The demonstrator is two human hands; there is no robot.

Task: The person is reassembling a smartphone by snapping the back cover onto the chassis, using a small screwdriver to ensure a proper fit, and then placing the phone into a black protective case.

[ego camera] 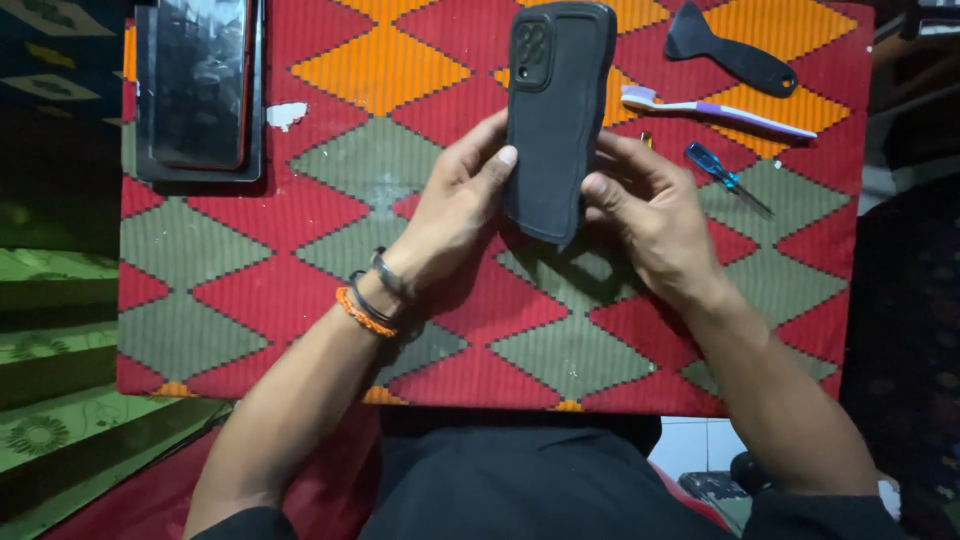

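I see both forearms come up from the bottom edge, and on the left wrist sit an orange bracelet [358, 312] and two dark bands [385, 285]. The left hand [455, 205] is closed on the left edge of a black phone [555, 115], with its thumb pressed flat on the back. The right hand [650, 210] grips the right edge of the same phone, fingers curled behind it, thumb near the lower corner. The phone is between the two hands, held upright above the cloth [300, 290], with its back and camera block toward me. Just past the right hand lies a blue screwdriver [725, 178], and a little further a toothbrush [715, 112] and a black scraper [730, 50]. Far to the left of the left hand, two dark phones [200, 85] lie stacked, and a small white scrap [286, 115] is beside them.
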